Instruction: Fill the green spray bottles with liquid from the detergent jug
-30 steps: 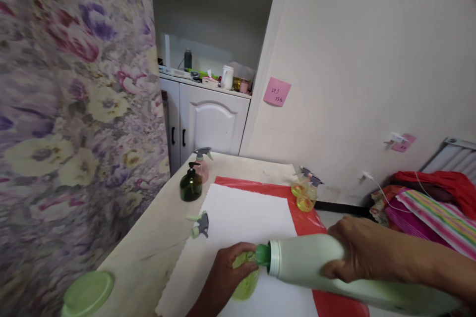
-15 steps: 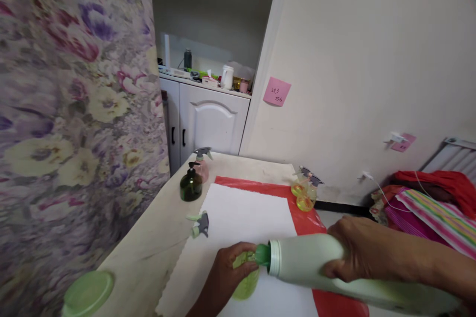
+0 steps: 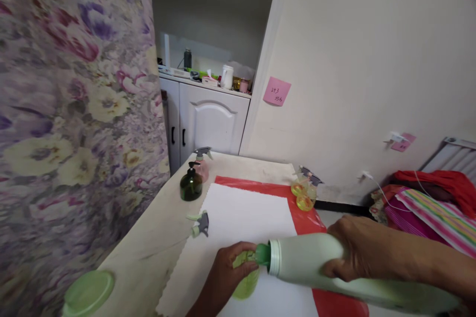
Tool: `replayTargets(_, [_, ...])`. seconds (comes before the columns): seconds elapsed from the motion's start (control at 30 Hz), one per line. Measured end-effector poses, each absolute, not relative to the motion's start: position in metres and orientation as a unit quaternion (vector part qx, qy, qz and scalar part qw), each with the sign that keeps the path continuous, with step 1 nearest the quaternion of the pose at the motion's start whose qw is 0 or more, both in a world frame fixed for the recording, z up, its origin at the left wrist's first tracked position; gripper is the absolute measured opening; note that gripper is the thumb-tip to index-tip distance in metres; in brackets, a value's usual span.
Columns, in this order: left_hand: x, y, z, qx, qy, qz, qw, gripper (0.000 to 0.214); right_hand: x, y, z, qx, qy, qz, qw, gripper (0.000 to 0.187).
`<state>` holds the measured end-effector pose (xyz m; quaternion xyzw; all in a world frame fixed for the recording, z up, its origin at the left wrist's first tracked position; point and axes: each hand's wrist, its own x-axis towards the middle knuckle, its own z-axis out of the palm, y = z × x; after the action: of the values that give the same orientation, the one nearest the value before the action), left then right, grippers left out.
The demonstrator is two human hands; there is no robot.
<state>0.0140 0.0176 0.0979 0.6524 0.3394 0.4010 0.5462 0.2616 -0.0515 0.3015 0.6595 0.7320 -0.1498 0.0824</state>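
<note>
My right hand (image 3: 349, 250) grips a large pale green bottle (image 3: 308, 262) that lies tipped sideways, its green spout (image 3: 263, 254) meeting the mouth of a small yellow-green bottle (image 3: 246, 277). My left hand (image 3: 225, 272) is wrapped round that small bottle, which stands on a white cloth (image 3: 241, 220). A loose grey and green spray head (image 3: 200, 225) lies at the cloth's left edge, apart from both hands.
A red sheet (image 3: 305, 223) lies under the cloth on a pale table (image 3: 156, 237). A dark green pump bottle (image 3: 191, 184), a pink spray bottle (image 3: 203, 166) and two yellow spray bottles (image 3: 305, 195) stand at the far side. A green cap (image 3: 89, 291) sits near left. Floral curtain on the left.
</note>
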Motion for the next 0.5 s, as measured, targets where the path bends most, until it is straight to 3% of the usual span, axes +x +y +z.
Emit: replayTargets(0.5, [0.0154,0.0184,0.0962,0.661,0.346,0.401,0.531,0.019,0.2572,-0.0500,0.3038,0.670,0.720,-0.153,0.097,0.024])
